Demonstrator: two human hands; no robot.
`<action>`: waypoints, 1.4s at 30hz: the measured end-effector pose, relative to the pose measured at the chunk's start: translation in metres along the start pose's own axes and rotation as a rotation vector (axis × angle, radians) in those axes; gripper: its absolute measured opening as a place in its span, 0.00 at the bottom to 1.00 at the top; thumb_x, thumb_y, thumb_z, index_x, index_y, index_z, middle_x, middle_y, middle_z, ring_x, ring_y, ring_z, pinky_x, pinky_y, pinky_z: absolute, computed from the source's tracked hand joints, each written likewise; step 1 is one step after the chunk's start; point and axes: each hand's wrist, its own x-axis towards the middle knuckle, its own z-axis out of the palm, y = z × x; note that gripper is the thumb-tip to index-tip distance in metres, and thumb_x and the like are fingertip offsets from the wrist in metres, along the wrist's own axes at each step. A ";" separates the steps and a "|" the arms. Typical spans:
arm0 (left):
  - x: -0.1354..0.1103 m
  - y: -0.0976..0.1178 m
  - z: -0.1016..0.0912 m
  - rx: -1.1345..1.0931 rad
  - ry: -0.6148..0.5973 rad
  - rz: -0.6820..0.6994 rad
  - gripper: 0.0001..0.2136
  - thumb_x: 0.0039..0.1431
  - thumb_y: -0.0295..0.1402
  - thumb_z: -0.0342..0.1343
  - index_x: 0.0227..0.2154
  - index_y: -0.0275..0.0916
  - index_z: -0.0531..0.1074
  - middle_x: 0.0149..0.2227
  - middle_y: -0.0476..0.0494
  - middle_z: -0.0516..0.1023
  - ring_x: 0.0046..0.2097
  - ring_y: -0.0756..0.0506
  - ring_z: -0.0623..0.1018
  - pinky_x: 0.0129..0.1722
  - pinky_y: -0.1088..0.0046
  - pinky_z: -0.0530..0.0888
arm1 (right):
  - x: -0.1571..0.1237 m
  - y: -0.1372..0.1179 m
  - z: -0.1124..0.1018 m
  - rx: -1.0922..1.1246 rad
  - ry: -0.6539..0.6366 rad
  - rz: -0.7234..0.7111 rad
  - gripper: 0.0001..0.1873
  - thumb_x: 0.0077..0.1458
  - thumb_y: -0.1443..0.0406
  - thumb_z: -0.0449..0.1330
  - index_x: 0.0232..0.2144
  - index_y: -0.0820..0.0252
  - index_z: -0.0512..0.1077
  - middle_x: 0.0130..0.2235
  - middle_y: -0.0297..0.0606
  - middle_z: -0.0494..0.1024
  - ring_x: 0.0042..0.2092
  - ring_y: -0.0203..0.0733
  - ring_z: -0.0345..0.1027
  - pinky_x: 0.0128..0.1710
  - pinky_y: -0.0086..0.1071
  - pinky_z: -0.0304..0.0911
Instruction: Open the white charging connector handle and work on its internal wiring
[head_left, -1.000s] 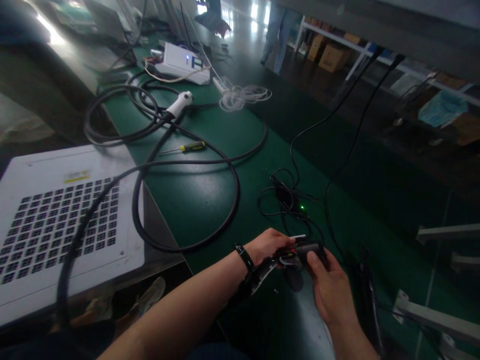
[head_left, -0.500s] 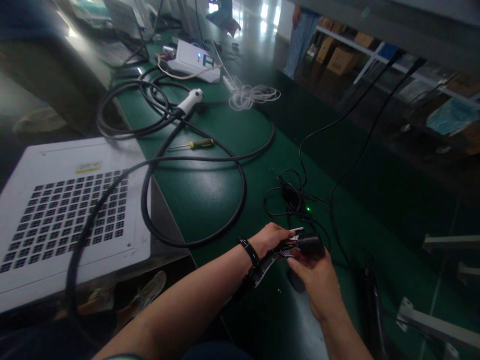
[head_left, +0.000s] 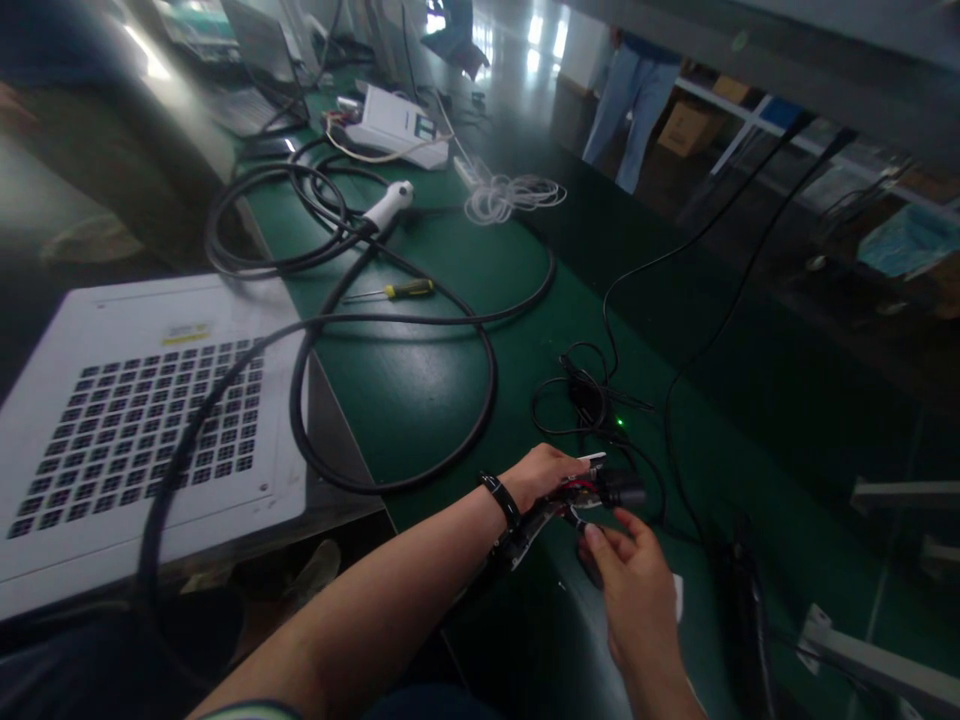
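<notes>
My left hand (head_left: 546,475) grips an opened device housing, its fingers closed over the top. Red and other thin wires (head_left: 579,487) show inside, and a black cylindrical end (head_left: 624,488) points right. The housing's dark lower half (head_left: 517,545) runs down beneath my left wrist. Just below the cylinder, my right hand (head_left: 636,570) pinches a thin black lead (head_left: 576,519) between thumb and fingers where it meets the housing. The lead's far end is hidden. A white piece (head_left: 679,597) shows behind my right hand.
Beyond my hands lies a black adapter with a green light (head_left: 589,395). A thick black cable (head_left: 491,370) loops across the green table to a white charging gun (head_left: 390,205). A screwdriver (head_left: 409,289) lies inside the loop. At left stands a white vented cabinet (head_left: 289,390); people stand nearby.
My right hand has let go of the black cylinder and moved slightly down, now pinching the thin lead. The left hand keeps its grip. A person in the background has shifted right.
</notes>
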 end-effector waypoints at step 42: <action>-0.007 -0.012 -0.013 0.254 0.032 0.067 0.23 0.50 0.49 0.51 0.37 0.33 0.72 0.24 0.48 0.70 0.24 0.51 0.67 0.22 0.77 0.64 | 0.005 0.030 -0.007 0.036 -0.361 0.183 0.30 0.45 0.50 0.59 0.46 0.61 0.62 0.37 0.39 0.73 0.40 0.45 0.69 0.44 0.44 0.66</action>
